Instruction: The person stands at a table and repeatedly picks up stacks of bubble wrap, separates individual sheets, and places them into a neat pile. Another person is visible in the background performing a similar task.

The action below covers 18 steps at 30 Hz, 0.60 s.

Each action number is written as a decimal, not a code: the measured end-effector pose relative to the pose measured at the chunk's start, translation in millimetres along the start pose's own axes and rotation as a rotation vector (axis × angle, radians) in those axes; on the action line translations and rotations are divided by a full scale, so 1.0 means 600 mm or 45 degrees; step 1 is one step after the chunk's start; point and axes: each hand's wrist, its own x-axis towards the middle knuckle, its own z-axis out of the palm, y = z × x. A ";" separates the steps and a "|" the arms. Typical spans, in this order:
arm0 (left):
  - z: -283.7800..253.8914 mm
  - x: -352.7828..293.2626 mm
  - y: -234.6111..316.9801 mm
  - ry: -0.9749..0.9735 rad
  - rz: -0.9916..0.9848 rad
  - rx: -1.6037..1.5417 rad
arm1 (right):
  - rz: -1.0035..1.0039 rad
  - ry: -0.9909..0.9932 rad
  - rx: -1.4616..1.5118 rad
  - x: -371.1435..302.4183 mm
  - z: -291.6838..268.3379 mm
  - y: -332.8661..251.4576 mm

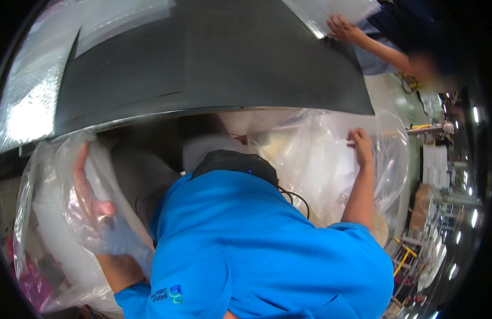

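Note:
My left hand (86, 186) lies among folds of a clear plastic bag (54, 175) beside the table's near left corner. Its fingers are stretched out and the thumb stands apart; film covers part of the hand and wrist. White sheet material (59, 228) shows through this bag. On the other side, my right hand (362, 144) hovers over or rests against a second clear plastic bag (389, 159); contact cannot be told. Its fingers are loosely bent and apart, with nothing visible between them. Whitish bubble wrap (325, 159) appears in that bag.
A dark-topped table (230, 64) spans the front. Bubble wrap (38, 101) covers its left end. At the far right, a co-worker's hand (344, 29) touches another bubble wrap sheet (331, 10). Pink plastic (33, 284) lies low left; a yellow-handled cart (403, 255) stands right.

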 end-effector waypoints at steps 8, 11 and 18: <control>0.015 -0.056 -0.018 -0.492 -0.114 0.136 | -0.972 -1.060 -0.230 0.042 0.310 -0.386; -0.013 -0.105 -0.009 -0.335 -0.645 -0.629 | -0.946 -0.795 -0.030 0.074 0.436 -0.456; -0.212 -0.108 0.006 -1.047 -1.346 0.560 | -0.844 -0.189 0.343 0.168 0.652 -0.555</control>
